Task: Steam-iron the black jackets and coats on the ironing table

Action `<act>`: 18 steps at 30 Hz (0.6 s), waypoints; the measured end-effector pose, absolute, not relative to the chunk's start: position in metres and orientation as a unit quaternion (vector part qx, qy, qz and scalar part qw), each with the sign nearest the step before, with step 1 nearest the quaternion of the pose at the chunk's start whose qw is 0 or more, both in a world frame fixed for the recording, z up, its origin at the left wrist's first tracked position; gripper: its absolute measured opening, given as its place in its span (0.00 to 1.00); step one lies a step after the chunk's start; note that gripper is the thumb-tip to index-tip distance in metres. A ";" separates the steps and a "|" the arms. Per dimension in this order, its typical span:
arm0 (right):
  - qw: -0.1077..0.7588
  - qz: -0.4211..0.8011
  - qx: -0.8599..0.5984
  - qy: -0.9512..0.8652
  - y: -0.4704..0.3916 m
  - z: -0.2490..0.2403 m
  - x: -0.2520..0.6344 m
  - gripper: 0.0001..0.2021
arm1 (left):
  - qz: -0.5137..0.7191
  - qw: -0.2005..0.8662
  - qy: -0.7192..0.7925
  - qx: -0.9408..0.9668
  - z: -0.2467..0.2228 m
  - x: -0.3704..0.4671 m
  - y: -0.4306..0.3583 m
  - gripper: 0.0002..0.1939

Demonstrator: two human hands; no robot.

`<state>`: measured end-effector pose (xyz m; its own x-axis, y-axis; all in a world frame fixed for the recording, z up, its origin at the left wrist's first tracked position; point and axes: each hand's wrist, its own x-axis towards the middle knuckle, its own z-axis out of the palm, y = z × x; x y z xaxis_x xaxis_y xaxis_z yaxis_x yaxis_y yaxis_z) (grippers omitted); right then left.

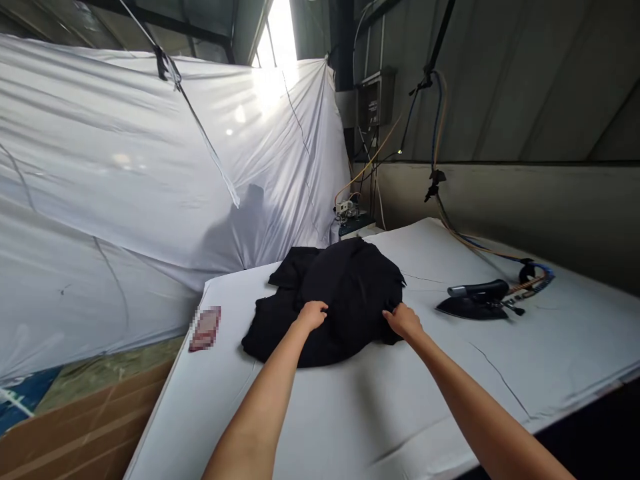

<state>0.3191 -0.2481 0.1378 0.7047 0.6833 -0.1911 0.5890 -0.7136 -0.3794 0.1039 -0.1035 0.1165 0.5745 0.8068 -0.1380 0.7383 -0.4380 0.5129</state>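
Note:
A bunched black garment [345, 287] lies in a heap on the white-covered table [320, 413]; its exact kind cannot be made out. My left hand [313, 315] is closed on the cloth near the middle of its front side. At the garment's right edge, my right hand [404, 321] pinches the fabric between thumb and fingers. Both arms reach forward over the near part of the table. Folds hide the garment's underside and part of the fingertips.
A steam iron [477, 299] rests on the right of the table, its hoses and cable [475, 245] running up to the wall. A blurred reddish item [205, 329] lies near the left edge. White sheeting [150, 167] hangs behind. Brown cardboard [95, 420] is at lower left.

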 end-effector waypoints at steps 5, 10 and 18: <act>0.188 0.099 -0.912 -0.351 -0.221 0.131 0.324 0.33 | 0.015 0.264 0.463 0.846 0.087 0.104 -0.088 0.13; 0.112 0.161 -0.864 -0.464 -0.179 0.112 0.274 0.31 | 0.113 0.254 0.457 0.845 0.091 0.118 -0.059 0.19; 0.082 0.402 -0.589 -0.696 -0.161 0.139 0.268 0.15 | -0.020 0.214 0.378 0.900 0.115 0.150 -0.058 0.15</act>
